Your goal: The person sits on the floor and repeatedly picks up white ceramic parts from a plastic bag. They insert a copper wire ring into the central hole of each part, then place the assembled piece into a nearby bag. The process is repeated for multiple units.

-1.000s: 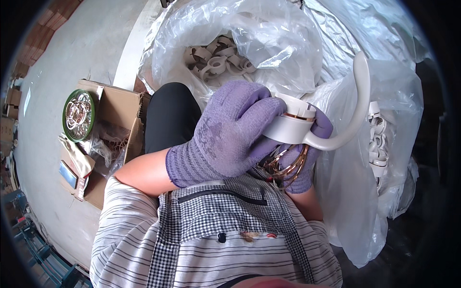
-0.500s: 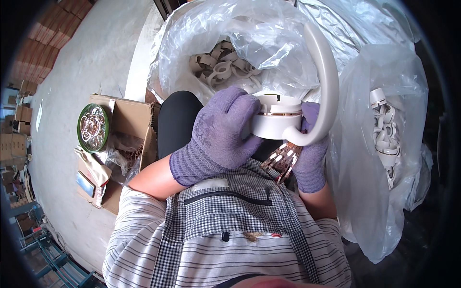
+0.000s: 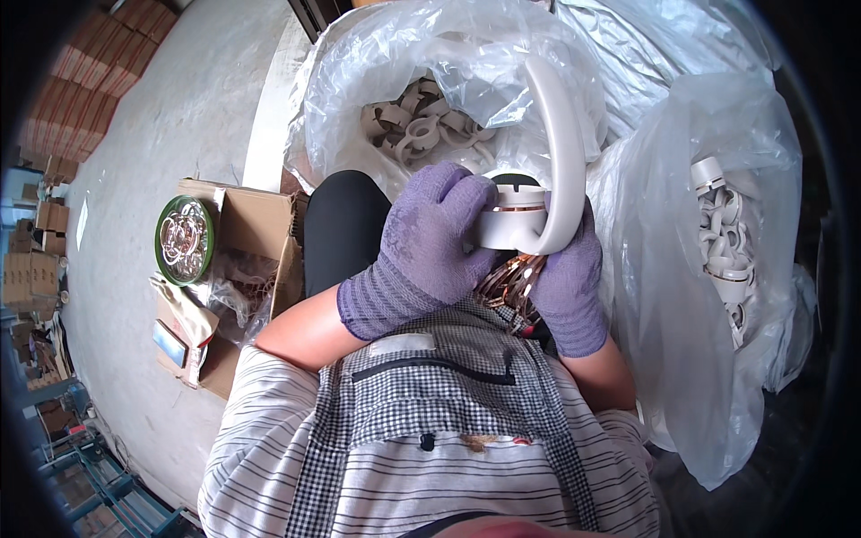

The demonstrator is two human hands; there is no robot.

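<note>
In front of my lap I hold a white plastic collar [image 3: 513, 229] with a long curved handle [image 3: 561, 143] rising from its right side. A thin copper-coloured band runs around the collar below its notched upper rim. My left hand [image 3: 435, 235], in a purple knitted glove, is closed on the collar's left side. My right hand [image 3: 574, 285], gloved alike, is closed behind the handle's lower end, its fingertips mostly hidden. A bunch of glossy copper-coloured bands [image 3: 509, 285] hangs at its palm, below the collar.
Ahead, a large clear plastic bag [image 3: 350, 72] contains many pale plastic parts [image 3: 421, 133]. On the right, another bag [image 3: 664, 359] holds white collars [image 3: 728, 229] with copper-coloured bands. An open cardboard box [image 3: 256, 220] on the left carries a green-rimmed round tub [image 3: 160, 242] of shiny rings and a phone [image 3: 169, 342].
The collar has shifted left and slightly closer to me, with its handle swinging left. Both hands have moved closer together around it. The copper-coloured bands now bunch between the hands.
</note>
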